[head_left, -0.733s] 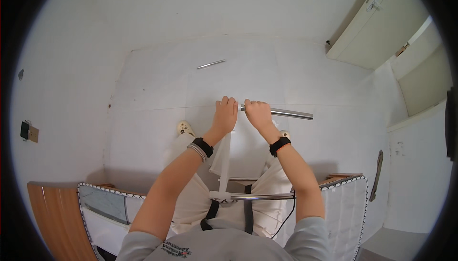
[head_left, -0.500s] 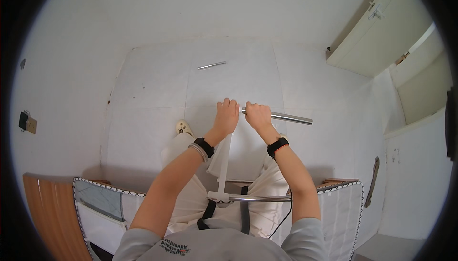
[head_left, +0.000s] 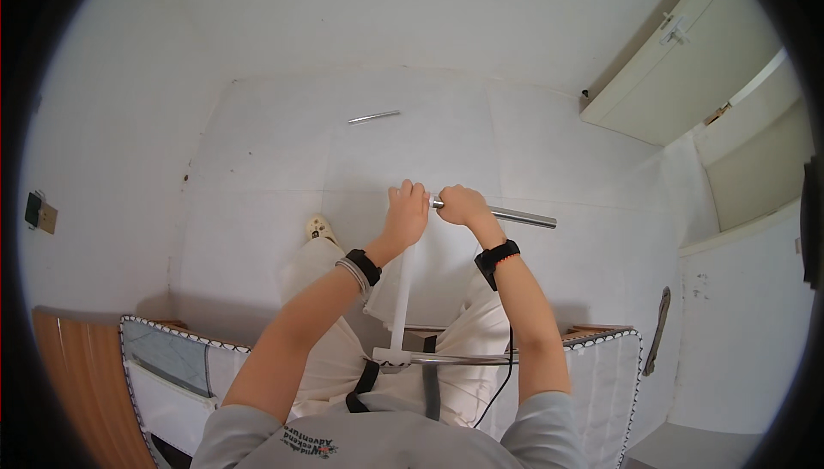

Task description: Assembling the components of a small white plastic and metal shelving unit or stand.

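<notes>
My left hand is closed around the far end of a white plastic bar, where a small white fitting shows beside the fingers. Just to its right, my right hand grips a shiny metal tube. That tube's left end meets the white fitting, while its long free end points right. Toward my body the bar runs down to a white connector over my lap. Out of this connector a second metal tube extends to the right. My fingers cover most of the upper joint.
Another short metal tube lies on the pale floor ahead. Behind my lap is a quilted white mat or seat with a patterned edge, beside slatted brown wood. A black cable hangs by my right arm. A door stands far right.
My right hand has rolled slightly around the metal tube. Both hands keep nearly the same place, and the whole view has shifted a little.
</notes>
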Demonstrator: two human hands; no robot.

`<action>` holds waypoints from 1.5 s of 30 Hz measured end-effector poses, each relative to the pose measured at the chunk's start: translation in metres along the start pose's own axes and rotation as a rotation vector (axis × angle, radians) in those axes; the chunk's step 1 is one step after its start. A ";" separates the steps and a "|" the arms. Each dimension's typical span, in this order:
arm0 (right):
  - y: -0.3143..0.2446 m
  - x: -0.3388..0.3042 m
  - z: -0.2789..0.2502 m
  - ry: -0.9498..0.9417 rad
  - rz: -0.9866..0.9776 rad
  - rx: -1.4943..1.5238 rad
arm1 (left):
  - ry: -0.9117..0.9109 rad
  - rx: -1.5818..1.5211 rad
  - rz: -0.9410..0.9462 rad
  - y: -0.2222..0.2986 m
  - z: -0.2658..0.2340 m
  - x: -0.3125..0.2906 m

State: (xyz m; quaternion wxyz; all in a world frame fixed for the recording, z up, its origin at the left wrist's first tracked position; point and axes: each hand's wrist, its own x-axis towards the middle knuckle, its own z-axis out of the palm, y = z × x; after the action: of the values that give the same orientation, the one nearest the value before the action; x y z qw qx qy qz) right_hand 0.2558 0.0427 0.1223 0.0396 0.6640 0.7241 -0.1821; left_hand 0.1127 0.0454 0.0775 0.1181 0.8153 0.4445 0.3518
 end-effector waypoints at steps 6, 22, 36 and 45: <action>-0.009 -0.015 0.006 0.123 -0.018 -0.008 | -0.060 -0.113 -0.046 0.002 -0.018 -0.006; -0.101 -0.254 0.029 -0.132 -0.099 0.261 | -0.051 -0.267 -0.229 -0.015 -0.171 -0.129; -0.137 -0.203 0.074 0.026 0.101 0.531 | -0.130 0.258 -0.805 -0.060 -0.264 -0.332; -0.128 -0.189 0.096 0.044 0.071 0.455 | -0.183 0.595 -1.674 -0.092 -0.327 -0.536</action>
State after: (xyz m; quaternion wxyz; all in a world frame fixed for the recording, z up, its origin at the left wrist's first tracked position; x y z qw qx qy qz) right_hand 0.1353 -0.1731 0.1165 -0.1207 0.6846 0.6414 -0.3245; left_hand -0.3595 -0.3742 0.0163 0.1548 0.2456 0.9558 -0.0461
